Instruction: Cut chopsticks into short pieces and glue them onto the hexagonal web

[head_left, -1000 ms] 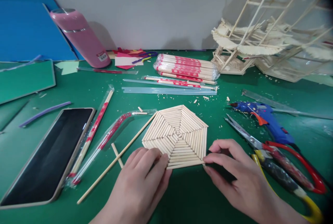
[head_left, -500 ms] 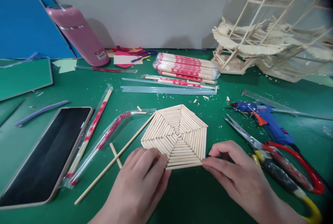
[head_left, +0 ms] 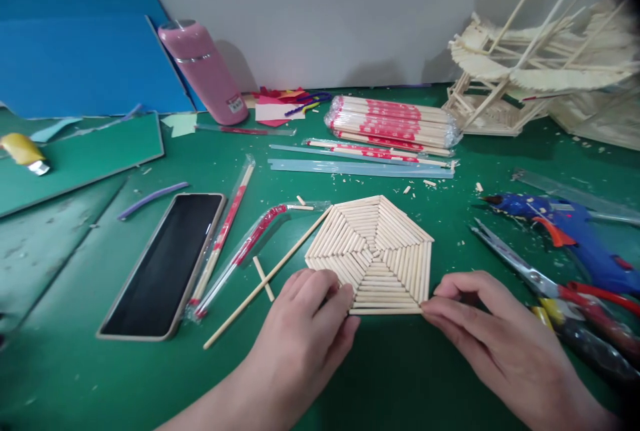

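A many-sided panel of cut chopstick pieces (head_left: 370, 251) lies flat on the table, its rows running round the centre. Along its near edge lies a chopstick piece (head_left: 385, 311). My left hand (head_left: 315, 311), fingers closed, pinches the left end of that piece at the panel's lower left corner. The right end is between the thumb and fingers of my right hand (head_left: 480, 324), also closed. My fingers partly hide both ends. A long bare chopstick (head_left: 265, 281) slants left of the panel, over a short stick piece (head_left: 263, 279).
Wrapped chopsticks (head_left: 225, 234) and a phone (head_left: 163, 267) lie to the left. On the right are a blue glue gun (head_left: 575, 224) and pliers (head_left: 530, 277). A chopstick bundle (head_left: 395, 123), glue sticks (head_left: 360, 169), pink bottle (head_left: 205, 71) and stick-built model (head_left: 530, 71) stand behind.
The view has swung left, so things appear farther right and a yellow-handled item has come in at the left. Both hands stay at the panel's near edge, where the piece now looks more level.
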Motion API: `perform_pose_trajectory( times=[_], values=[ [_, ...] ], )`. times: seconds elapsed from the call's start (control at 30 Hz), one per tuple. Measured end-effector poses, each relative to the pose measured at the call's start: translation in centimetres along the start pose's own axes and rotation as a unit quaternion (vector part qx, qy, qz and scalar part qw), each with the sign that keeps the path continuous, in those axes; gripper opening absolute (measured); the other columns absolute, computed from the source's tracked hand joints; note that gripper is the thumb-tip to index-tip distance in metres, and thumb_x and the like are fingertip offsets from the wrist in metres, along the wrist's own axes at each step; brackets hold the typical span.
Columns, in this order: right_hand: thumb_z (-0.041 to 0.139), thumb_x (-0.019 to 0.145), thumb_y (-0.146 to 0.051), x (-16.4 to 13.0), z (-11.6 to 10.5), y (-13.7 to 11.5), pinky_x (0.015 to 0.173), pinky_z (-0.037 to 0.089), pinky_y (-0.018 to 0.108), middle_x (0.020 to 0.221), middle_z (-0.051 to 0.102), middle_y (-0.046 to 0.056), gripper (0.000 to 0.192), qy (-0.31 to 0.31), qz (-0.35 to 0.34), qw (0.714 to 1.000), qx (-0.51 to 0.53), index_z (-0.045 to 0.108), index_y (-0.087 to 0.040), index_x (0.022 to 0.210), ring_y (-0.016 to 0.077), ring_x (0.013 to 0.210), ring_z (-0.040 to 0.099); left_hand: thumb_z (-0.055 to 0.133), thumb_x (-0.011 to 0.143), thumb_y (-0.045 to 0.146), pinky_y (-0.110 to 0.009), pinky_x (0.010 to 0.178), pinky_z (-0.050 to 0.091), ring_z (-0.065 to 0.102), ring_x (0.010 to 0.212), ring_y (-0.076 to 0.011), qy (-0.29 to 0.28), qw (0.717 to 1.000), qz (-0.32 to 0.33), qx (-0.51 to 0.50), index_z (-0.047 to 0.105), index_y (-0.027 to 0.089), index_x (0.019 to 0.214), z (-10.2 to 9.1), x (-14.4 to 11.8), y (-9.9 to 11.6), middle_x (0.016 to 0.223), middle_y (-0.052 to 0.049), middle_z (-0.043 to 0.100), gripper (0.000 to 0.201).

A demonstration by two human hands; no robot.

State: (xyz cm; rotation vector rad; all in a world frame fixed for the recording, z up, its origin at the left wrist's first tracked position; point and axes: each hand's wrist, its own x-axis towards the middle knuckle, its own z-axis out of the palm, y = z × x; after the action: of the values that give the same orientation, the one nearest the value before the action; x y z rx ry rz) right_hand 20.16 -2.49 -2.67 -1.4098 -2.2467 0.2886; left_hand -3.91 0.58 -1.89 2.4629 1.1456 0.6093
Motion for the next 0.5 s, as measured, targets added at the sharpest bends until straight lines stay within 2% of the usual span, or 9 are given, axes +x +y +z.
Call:
perform_pose_trajectory(
  times=[0.5],
  values=[
    [0.050,0.083,-0.021,0.17,-0.05,-0.01,0.054,0.046,0.019,0.083,0.054,0.003,0.010,0.007,0.011,1.000,0.016,0.059,-0.021,0.086,0.0101,0.069,0.056,0.046,0.083,0.014,-0.033,0.068,0.049,0.052,0.078,-0.0179,-0.005,1.000,-0.008,-0.005,0.054,0.017,0.100,0.08,-0.01,-0.05,0.088,-0.006,0.053,0.018]
  ],
)
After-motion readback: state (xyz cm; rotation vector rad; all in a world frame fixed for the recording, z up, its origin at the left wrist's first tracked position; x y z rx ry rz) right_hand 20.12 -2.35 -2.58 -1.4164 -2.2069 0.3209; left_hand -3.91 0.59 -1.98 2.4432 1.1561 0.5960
